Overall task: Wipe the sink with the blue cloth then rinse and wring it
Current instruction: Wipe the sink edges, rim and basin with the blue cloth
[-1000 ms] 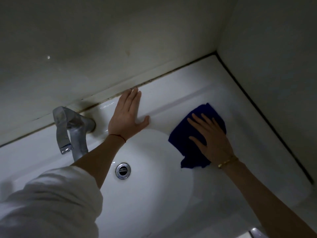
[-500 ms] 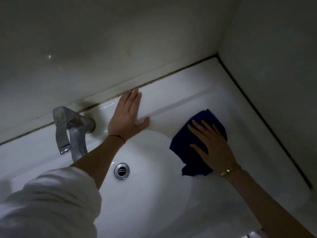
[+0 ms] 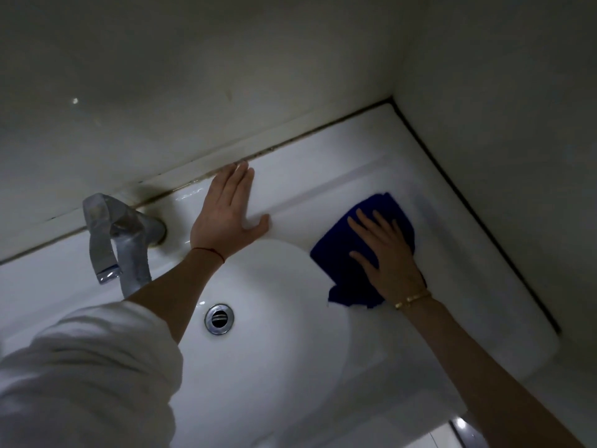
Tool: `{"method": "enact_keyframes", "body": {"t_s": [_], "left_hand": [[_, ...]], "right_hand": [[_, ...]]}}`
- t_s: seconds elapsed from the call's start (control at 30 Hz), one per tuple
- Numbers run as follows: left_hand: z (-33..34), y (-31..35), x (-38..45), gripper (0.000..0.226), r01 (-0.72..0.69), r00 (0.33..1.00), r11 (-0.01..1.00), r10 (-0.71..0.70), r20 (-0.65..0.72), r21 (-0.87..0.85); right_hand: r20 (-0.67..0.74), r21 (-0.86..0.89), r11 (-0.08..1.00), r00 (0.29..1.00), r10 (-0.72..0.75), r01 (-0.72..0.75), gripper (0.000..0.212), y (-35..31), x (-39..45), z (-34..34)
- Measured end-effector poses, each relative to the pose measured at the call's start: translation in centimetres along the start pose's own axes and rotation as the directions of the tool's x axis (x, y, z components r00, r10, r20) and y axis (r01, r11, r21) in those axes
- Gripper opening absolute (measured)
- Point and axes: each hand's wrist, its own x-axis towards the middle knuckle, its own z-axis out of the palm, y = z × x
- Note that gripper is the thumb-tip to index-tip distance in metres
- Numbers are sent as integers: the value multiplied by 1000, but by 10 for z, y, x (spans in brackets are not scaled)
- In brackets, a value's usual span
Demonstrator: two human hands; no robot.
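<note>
The white sink (image 3: 452, 240) fills the lower part of the head view, with a round basin and a metal drain (image 3: 219, 319). A blue cloth (image 3: 342, 250) lies flat on the sink's right ledge, at the basin's rim. My right hand (image 3: 387, 257) presses on it with straight, spread fingers. On the back ledge, my left hand (image 3: 226, 215) rests flat, its fingertips at the wall seam and its thumb out to the right.
A chrome faucet (image 3: 119, 240) stands at the back left of the basin, just left of my left wrist. Walls close in behind and on the right, with dark seams along the sink's edges. A strip of floor shows at the bottom right.
My right hand has slid the blue cloth a little along the right ledge, back toward the corner. My left hand has stayed in place.
</note>
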Motion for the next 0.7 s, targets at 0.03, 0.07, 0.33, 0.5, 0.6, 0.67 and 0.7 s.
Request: {"method": "enact_keyframes", "body": {"t_s": [0.03, 0.07, 0.33, 0.5, 0.6, 0.67, 0.7], "left_hand": [[0, 0, 0, 80, -2, 1000, 1000, 2, -6, -5], [0, -1, 0, 80, -4, 1000, 1000, 4, -7, -9], [-4, -1, -1, 80, -8, 999, 999, 10, 45, -33], [-13, 19, -15, 73, -139, 990, 987, 141, 24, -82], [-16, 54, -38, 69, -225, 971, 954, 237, 35, -199], [-18, 81, -55, 66, -270, 954, 915, 297, 48, -299], [-18, 96, -65, 65, -284, 945, 894, 321, 54, -346]], "right_hand": [[11, 2, 1000, 1000, -8, 8, 54, -3, -11, 2], [25, 3, 1000, 1000, -13, 13, 53, -5, -22, 5], [45, 51, 994, 995, 92, -94, 52, -25, -98, -2], [109, 0, 970, 964, 242, -243, 54, -31, -136, -19], [119, -10, 926, 919, 377, -378, 49, -40, -148, -32], [69, 3, 894, 892, 447, -448, 46, -47, -165, -42], [37, 4, 883, 883, 469, -469, 45, -50, -177, -48]]}}
